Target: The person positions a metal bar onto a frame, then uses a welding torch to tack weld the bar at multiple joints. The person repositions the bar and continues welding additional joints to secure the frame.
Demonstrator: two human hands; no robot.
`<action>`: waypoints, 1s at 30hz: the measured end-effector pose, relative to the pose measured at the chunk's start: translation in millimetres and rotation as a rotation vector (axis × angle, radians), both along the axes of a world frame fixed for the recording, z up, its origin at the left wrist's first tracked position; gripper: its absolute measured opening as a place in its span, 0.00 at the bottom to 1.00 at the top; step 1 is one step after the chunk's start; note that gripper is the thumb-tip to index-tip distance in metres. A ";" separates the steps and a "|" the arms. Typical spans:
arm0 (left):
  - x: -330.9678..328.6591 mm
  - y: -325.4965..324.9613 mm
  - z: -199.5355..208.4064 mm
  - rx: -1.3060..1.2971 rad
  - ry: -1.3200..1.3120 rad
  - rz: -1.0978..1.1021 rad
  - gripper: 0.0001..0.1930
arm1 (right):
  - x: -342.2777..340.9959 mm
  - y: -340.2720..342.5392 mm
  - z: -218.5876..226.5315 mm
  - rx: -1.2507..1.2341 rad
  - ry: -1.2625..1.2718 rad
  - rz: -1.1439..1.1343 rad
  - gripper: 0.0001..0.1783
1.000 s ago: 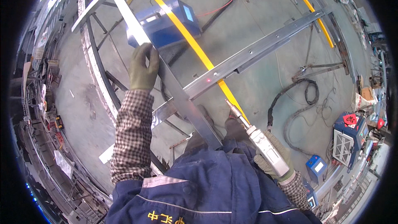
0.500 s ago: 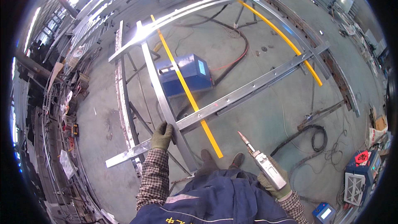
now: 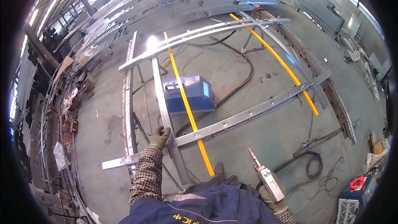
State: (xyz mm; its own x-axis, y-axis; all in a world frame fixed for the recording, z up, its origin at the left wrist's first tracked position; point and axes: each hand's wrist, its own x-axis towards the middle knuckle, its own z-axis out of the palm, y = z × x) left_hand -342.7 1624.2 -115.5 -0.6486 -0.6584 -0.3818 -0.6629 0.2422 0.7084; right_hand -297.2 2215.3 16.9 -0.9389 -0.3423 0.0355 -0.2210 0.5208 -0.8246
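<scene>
My left hand [image 3: 159, 137], in a green work glove, is at the left edge of a lengthwise square metal tube [image 3: 165, 114], beside its crossing with the near metal crossbar [image 3: 232, 123]. Its thumb and fingers are a little apart, and the fingertips seem to touch the tube. In my right hand [image 3: 277, 204], also gloved, is a silver welding torch [image 3: 270, 182], its copper-coloured tip pointing up and left, apart from the frame. A yellow bar [image 3: 185, 103] crosses the frame right of the tube; a second yellow bar [image 3: 286, 67] lies farther right.
The frame rests on rusty trestle rails, one left [image 3: 127, 112] and one right [image 3: 336, 99]. Beneath it stands a blue machine [image 3: 188, 95] with cables. A black hose [image 3: 311, 166] coils at right. Stacked metal profiles [image 3: 186, 0] fill the back; another blue machine [image 3: 357, 195] is lower right.
My view has tilted up, so the frame sits lower. My left hand has shifted slightly along the tube, its fingers looser. My right hand keeps holding the torch.
</scene>
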 end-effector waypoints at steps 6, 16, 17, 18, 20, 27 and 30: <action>-55.8 -2.9 -29.1 -0.149 0.111 0.082 0.50 | -18.2 1.5 3.3 0.050 -0.086 -0.070 0.39; -54.1 -2.5 -40.6 -0.316 -0.068 0.091 0.53 | -38.3 17.4 -11.2 -0.593 -0.594 -0.379 0.39; -58.7 -2.5 -41.3 -0.297 -0.098 0.075 0.53 | -40.0 23.3 -11.8 -0.518 -0.484 -0.332 0.42; -57.0 -6.0 -38.5 -0.304 -0.093 0.065 0.53 | -43.3 30.5 -12.5 -0.412 -0.437 -0.294 0.44; -58.0 -5.1 -37.4 -0.281 -0.065 0.086 0.52 | -48.8 44.7 -12.6 -0.377 -0.513 -0.307 0.48; -78.5 16.6 3.1 -0.514 0.039 0.115 0.43 | -84.0 134.2 -21.9 -0.289 -0.433 -0.467 0.33; -115.3 56.6 39.8 -0.584 0.237 0.059 0.35 | -100.9 192.0 -23.6 -0.347 -0.343 -0.557 0.21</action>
